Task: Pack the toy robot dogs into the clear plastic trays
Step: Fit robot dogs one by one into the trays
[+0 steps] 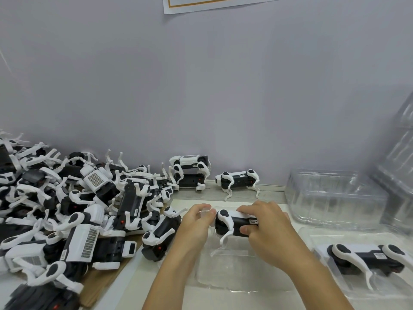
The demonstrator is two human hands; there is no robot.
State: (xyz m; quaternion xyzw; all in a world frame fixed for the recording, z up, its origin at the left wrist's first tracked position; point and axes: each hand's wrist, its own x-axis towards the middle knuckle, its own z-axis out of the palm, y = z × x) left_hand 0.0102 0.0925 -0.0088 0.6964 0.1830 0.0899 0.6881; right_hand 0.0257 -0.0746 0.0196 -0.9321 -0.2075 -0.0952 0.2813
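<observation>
dozens of loose dogs [89, 209] heaped at 9 o'clock. left hand [196, 222] pinches the clear tray [225, 274] edge, fingers curled. toy robot dog [234, 223] sits just at its 3 o'clock, above the tray, right hand [268, 229] gripping its back end. packed dog [366, 260] and empty trays [335, 198] further right.

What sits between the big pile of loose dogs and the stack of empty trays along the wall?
Head view: two dogs, one lying, one standing.
</observation>
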